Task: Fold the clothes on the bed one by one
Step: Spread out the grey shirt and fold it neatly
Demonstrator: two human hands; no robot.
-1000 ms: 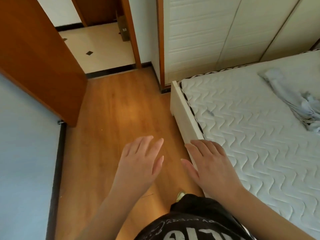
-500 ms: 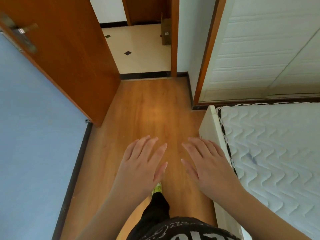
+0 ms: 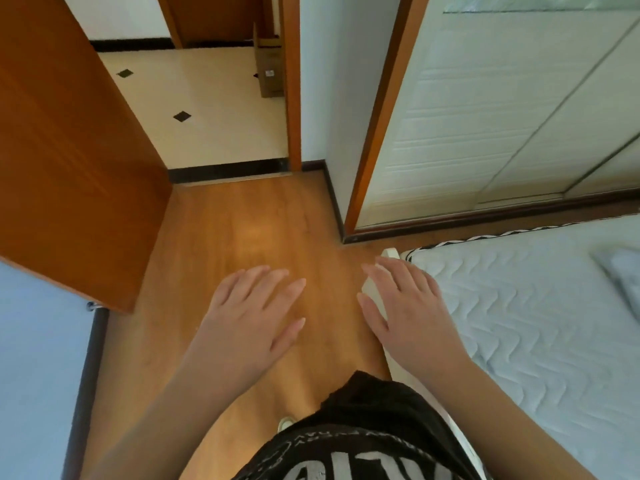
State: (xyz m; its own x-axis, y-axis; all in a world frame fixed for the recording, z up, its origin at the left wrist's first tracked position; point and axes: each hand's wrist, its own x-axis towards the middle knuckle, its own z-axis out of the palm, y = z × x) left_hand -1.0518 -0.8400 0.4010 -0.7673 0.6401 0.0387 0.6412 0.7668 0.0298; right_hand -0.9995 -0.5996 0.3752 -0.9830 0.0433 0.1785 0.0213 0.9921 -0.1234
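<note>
The bed [image 3: 519, 323] with its white quilted mattress fills the lower right. At the right edge of the view a pale grey-blue garment [image 3: 623, 275] lies on the mattress, mostly cut off. My left hand [image 3: 252, 320] hovers palm down over the wooden floor with fingers straight and spread, holding nothing. My right hand [image 3: 405, 313] is held the same way, over the bed's near corner, empty too. Both hands are well left of the garment.
An open wooden door [image 3: 69, 150] stands at the left beside a blue wall [image 3: 34, 375]. The doorway leads to a tiled floor [image 3: 207, 109] with a cardboard box [image 3: 268, 69]. A white sliding wardrobe [image 3: 485, 116] faces the bed's end. Wooden floor [image 3: 249, 237] lies ahead.
The view has swung left away from the bed and partly back; the garment left view and now shows again at the right edge. Both hands stay open and empty.
</note>
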